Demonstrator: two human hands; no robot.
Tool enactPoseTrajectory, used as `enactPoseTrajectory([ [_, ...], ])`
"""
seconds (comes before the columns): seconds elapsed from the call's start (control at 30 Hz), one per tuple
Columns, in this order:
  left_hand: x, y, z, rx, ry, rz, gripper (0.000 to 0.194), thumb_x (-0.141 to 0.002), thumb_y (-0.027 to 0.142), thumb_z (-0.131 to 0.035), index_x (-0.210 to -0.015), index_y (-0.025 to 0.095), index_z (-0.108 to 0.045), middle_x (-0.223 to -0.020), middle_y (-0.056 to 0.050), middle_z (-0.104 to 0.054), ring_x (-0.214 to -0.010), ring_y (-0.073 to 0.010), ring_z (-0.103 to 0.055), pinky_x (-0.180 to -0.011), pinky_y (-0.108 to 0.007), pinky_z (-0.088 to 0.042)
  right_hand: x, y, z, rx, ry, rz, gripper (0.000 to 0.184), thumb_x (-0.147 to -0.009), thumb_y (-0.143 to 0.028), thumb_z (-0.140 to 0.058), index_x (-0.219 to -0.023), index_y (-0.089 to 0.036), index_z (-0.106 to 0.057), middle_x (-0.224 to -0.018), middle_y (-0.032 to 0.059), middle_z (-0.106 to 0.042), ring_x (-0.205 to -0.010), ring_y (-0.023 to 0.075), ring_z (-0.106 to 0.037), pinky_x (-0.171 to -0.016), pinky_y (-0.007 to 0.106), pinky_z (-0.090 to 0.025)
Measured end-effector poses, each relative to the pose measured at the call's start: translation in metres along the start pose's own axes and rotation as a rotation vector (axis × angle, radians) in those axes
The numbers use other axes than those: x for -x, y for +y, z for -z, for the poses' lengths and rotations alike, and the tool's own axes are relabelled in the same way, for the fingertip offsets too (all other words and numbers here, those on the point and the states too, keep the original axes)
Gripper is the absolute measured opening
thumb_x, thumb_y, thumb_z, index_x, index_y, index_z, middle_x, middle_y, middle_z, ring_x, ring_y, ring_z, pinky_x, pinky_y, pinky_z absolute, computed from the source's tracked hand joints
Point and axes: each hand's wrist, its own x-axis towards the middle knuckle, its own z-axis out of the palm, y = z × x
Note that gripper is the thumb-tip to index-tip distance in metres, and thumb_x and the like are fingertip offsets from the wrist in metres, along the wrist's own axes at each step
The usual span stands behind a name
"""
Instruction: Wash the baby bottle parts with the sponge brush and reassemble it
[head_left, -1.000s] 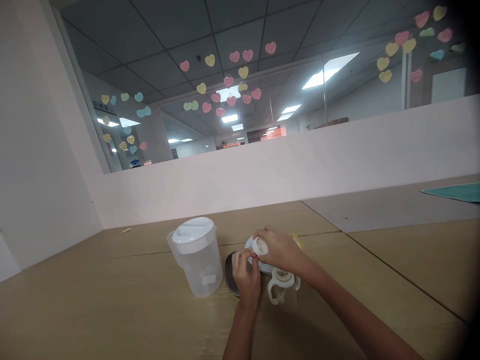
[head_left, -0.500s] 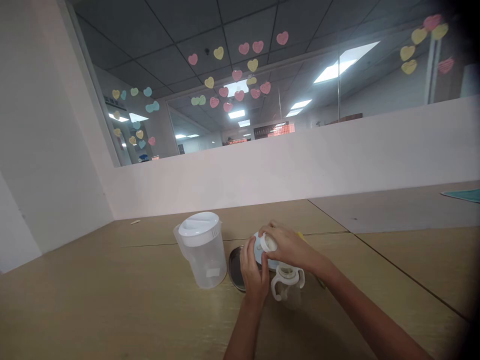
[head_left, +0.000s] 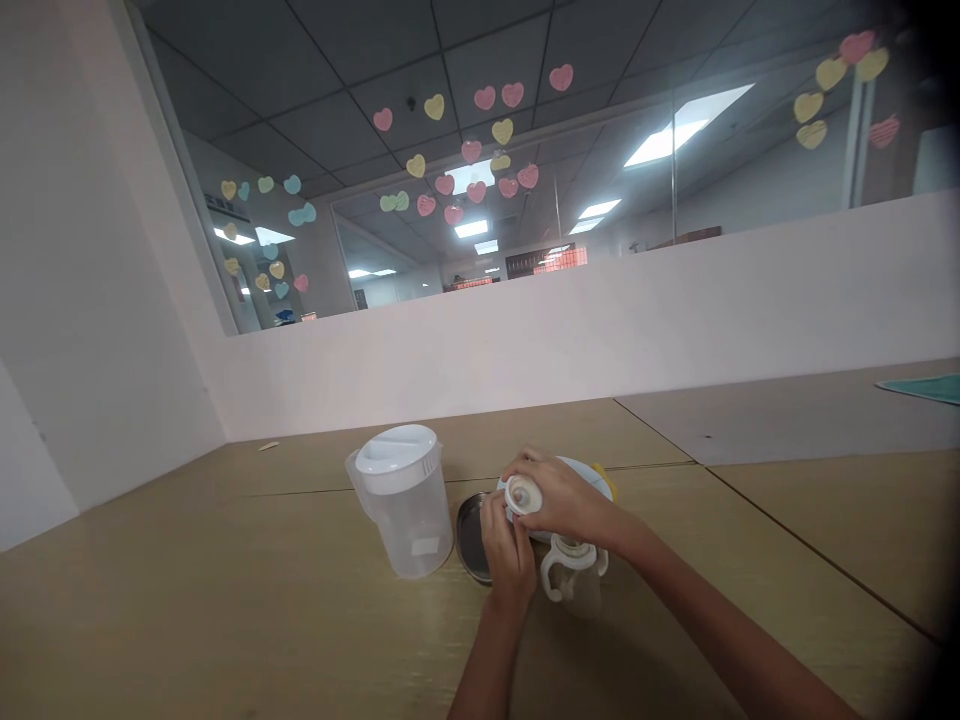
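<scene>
My right hand [head_left: 570, 497] grips a white baby bottle cap [head_left: 524, 494], a ring with a teat, its round opening turned towards me. My left hand [head_left: 510, 548] closes on the cap's near left side with its fingertips, and some fingers are hidden. Just below the right wrist stands a clear baby bottle [head_left: 583, 592], upright and uncapped, with a white two-handled collar. Behind my hands lies a pale plate [head_left: 589, 472], partly covered by the right hand. A dark metal dish [head_left: 470, 540] is to the left of my left hand.
A clear plastic pitcher [head_left: 416, 525] with a white lid stands left of the dish. Something yellow [head_left: 606, 482] shows at the plate's right edge. A teal cloth or sheet [head_left: 926, 387] lies far right. A white wall [head_left: 420, 370] with a window rises behind the table.
The cap has moved slightly left and tilted, so its inside now faces me. My right hand has shifted left with it, uncovering more of the plate.
</scene>
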Motion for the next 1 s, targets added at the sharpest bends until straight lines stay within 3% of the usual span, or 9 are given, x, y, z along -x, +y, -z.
enactPoseTrajectory([
  [0.3,0.002,0.001,-0.002,-0.031,0.046,0.007,0.022,-0.092,0.027,-0.029,-0.093,0.016,-0.048,-0.085,-0.007,-0.049,-0.078,-0.0173,-0.048,-0.07,-0.033,-0.042,0.0,0.0,-0.014,0.055,0.076,0.02,0.01,-0.064,-0.01,-0.06,-0.069,-0.019,-0.058,-0.078,0.0006,-0.048,-0.076,0.014,-0.047,-0.062,0.023,-0.035],
  [0.7,-0.001,0.009,0.002,-0.024,0.099,0.02,0.025,-0.092,0.028,-0.028,-0.079,0.018,-0.046,-0.08,-0.005,-0.049,-0.074,-0.0164,-0.049,-0.067,-0.028,-0.04,0.0,-0.016,-0.003,0.038,0.027,-0.024,0.009,-0.066,-0.012,-0.06,-0.07,-0.02,-0.059,-0.077,0.0016,-0.052,-0.075,0.0146,-0.048,-0.059,0.023,-0.034],
  [0.83,-0.002,0.008,0.0,-0.008,0.007,0.068,0.027,-0.092,0.029,-0.029,-0.095,0.018,-0.053,-0.093,-0.008,-0.053,-0.088,-0.018,-0.051,-0.079,-0.031,-0.041,-0.002,-0.004,0.001,0.058,0.036,-0.093,0.022,-0.063,-0.013,-0.062,-0.083,-0.018,-0.059,-0.088,0.0028,-0.053,-0.079,0.0146,-0.05,-0.067,0.023,-0.037],
  [0.93,-0.004,0.006,-0.001,0.018,-0.027,0.133,0.033,-0.092,0.032,-0.03,-0.118,0.019,-0.047,-0.107,-0.01,-0.052,-0.1,-0.0192,-0.049,-0.087,-0.034,-0.039,-0.002,0.008,0.012,0.111,0.073,-0.196,0.031,-0.061,-0.013,-0.061,-0.091,-0.017,-0.054,-0.093,0.0038,-0.053,-0.079,0.0149,-0.05,-0.069,0.024,-0.037],
  [1.0,-0.003,0.006,-0.001,0.063,-0.047,0.149,0.036,-0.092,0.033,-0.032,-0.123,0.019,-0.043,-0.108,-0.01,-0.053,-0.099,-0.0188,-0.05,-0.087,-0.034,-0.039,0.0,0.015,0.021,0.111,0.064,-0.258,0.031,-0.066,-0.018,-0.056,-0.096,-0.017,-0.052,-0.092,0.004,-0.053,-0.077,0.015,-0.05,-0.068,0.025,-0.037],
])
